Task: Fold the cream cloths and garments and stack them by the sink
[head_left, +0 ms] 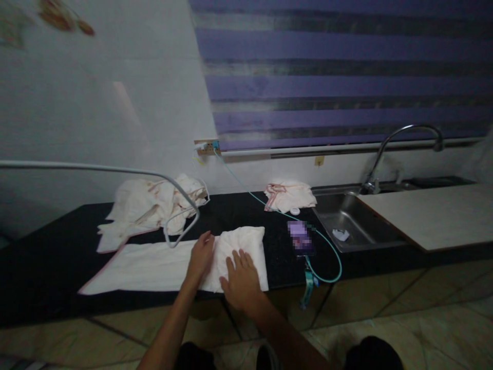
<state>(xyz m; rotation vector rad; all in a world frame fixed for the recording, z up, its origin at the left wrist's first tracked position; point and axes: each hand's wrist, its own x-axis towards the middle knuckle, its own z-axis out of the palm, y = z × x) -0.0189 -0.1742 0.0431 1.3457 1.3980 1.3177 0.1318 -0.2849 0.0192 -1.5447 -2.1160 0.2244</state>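
A long white cloth (146, 267) lies flat along the front of the black counter (46, 246), with its right end folded over into a thicker pad (246, 244). My left hand (201, 257) rests flat on the left part of that fold, fingers together. My right hand (242, 280) presses flat on the fold's front right part, fingers spread. Neither hand grips anything.
A heap of white cloths (150, 205) lies at the back left under a bent grey tube (181, 205). A small folded pile (288, 195), a phone (301, 237) on a teal cable (331, 257), a steel sink (354, 221) with a tap (389, 149), and a white board (435, 213) are to the right.
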